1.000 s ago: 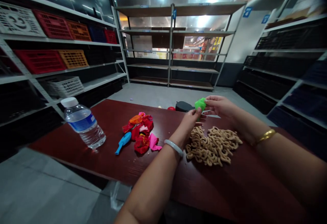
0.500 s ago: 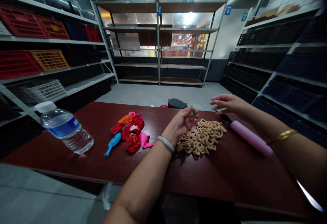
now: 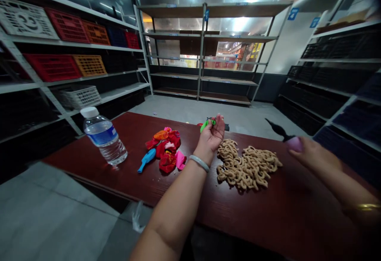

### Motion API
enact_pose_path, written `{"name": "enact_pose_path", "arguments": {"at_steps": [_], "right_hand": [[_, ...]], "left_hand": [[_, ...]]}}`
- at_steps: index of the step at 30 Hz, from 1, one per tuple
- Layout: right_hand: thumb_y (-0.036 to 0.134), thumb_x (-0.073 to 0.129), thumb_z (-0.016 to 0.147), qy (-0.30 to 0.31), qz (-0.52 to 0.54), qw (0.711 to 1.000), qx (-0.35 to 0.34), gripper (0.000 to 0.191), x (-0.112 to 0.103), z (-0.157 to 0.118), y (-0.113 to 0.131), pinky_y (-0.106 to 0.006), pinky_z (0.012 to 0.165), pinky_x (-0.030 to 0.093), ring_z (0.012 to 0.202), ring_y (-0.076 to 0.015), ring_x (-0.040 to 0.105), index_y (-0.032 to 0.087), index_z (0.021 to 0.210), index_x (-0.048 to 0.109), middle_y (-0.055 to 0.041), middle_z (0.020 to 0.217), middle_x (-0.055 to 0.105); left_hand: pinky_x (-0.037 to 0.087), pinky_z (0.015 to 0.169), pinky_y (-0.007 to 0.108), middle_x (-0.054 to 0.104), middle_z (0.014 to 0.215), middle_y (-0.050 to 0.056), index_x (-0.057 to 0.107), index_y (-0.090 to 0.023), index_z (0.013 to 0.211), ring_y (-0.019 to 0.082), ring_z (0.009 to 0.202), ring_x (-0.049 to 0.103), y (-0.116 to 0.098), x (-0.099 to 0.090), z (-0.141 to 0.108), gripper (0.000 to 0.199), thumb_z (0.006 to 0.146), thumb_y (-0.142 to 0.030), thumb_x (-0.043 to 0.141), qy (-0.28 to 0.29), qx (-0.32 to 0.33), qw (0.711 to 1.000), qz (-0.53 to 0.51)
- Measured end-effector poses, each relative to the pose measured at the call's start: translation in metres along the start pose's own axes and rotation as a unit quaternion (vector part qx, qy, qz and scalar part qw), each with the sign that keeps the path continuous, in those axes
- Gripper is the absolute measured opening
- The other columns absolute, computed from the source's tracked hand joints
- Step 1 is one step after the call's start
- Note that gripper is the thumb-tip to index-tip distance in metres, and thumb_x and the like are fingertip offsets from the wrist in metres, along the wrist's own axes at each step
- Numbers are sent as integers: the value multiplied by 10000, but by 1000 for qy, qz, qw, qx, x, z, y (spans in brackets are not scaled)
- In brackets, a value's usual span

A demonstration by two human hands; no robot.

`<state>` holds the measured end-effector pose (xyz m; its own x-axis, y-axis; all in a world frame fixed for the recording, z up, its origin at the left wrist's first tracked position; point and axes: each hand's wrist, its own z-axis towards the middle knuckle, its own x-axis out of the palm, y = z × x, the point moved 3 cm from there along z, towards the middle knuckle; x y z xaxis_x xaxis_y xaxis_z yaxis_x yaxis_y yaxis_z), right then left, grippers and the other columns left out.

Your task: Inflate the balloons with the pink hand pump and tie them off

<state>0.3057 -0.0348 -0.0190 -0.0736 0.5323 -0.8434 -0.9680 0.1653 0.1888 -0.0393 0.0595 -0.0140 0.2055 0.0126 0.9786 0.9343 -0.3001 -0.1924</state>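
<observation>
My left hand (image 3: 212, 136) is raised over the table's far side, its thumb pressing a limp green balloon (image 3: 204, 126) against the fingers. On the right, my right hand (image 3: 320, 159) is wrapped round a pink balloon pump (image 3: 294, 144). The pump's black nozzle points up and to the left, apart from the balloon, and most of its barrel is hidden by the hand. Below and between the hands lies a pile of tan, curled, ring-like pieces (image 3: 250, 167). Left of my left forearm rests a heap of uninflated red, orange and pink balloons (image 3: 169, 149), with a blue balloon (image 3: 147, 160) beside it.
A capped water bottle (image 3: 105, 138) stands at the left of the dark red table (image 3: 137, 126). Shelves with crates (image 3: 68, 24) line the left wall, and a metal rack (image 3: 201, 50) stands at the back. Dark crates fill the right-hand shelves.
My right hand has taken hold of the pump and lifted it off the table. My left hand still has the green balloon, more of which now shows. The view has swung left.
</observation>
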Motion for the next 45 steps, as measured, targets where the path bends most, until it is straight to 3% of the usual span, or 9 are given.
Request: {"name": "enact_pose_path", "arguments": {"at_steps": [2,3,6,9,15,29,37,41,45], "right_hand": [[501,632,780,-10,-47,998,-36,630,-10,6,43,-446,588,453,874,-373,668,233,1346,558,-239,1209,652],[505,604,811,-7,-56,995,-76,670,-13,5,68,-435,607,460,882,-355,668,259,1424,490,-209,1260,635],[492,543,869,-17,-64,984,-166,609,-16,-7,133,-405,619,461,817,-303,666,340,1451,448,-117,1225,658],[429,529,887,-27,-56,974,-217,586,-7,-21,160,-396,671,480,856,-287,661,310,1453,439,-98,1174,668],[388,553,873,-31,-43,974,-220,574,12,-24,150,-391,677,482,894,-289,658,275,1430,475,-110,1140,676],[353,600,859,-2,-45,979,-198,595,10,-27,139,-374,701,500,910,-268,664,259,1437,491,-80,1133,669],[336,589,862,7,-13,981,-191,595,11,-30,134,-400,730,523,945,-285,665,269,1444,487,-87,1189,657],[327,580,864,2,-6,981,-195,575,12,-28,131,-416,771,526,984,-297,658,246,1430,510,-106,1188,656],[361,582,868,16,10,981,-193,585,13,-29,133,-402,756,534,963,-287,673,267,1439,496,-87,1217,657]], "left_hand": [[592,885,341,732,1081,131,637,-118,853,205,1083,692,-5,-2,2,202,974,-185,490,2,8,1000,11],[586,893,345,733,1077,128,636,-121,847,202,1076,694,-7,-3,3,204,975,-198,496,4,16,1000,19],[571,902,340,735,1087,112,626,-132,844,188,1042,705,-11,-8,6,220,982,-251,503,0,38,998,41],[558,904,330,730,1124,91,617,-149,863,174,1022,707,-11,-13,9,221,986,-295,503,-17,50,997,57],[525,948,340,705,1208,90,618,-168,904,172,1074,688,-3,-17,10,205,983,-319,504,-31,55,992,113],[506,983,342,743,1031,81,647,-149,862,158,952,702,26,-17,8,114,929,-226,597,-8,71,980,188],[545,867,296,744,1026,65,638,-167,897,145,918,694,38,-14,-1,86,897,-252,655,6,53,979,198],[562,832,327,734,1083,75,639,-177,919,183,953,699,44,-18,-2,182,817,-281,748,7,57,967,246],[565,734,274,715,1137,75,670,-194,973,189,983,691,50,-18,-5,273,772,-340,782,6,56,957,286]]}}
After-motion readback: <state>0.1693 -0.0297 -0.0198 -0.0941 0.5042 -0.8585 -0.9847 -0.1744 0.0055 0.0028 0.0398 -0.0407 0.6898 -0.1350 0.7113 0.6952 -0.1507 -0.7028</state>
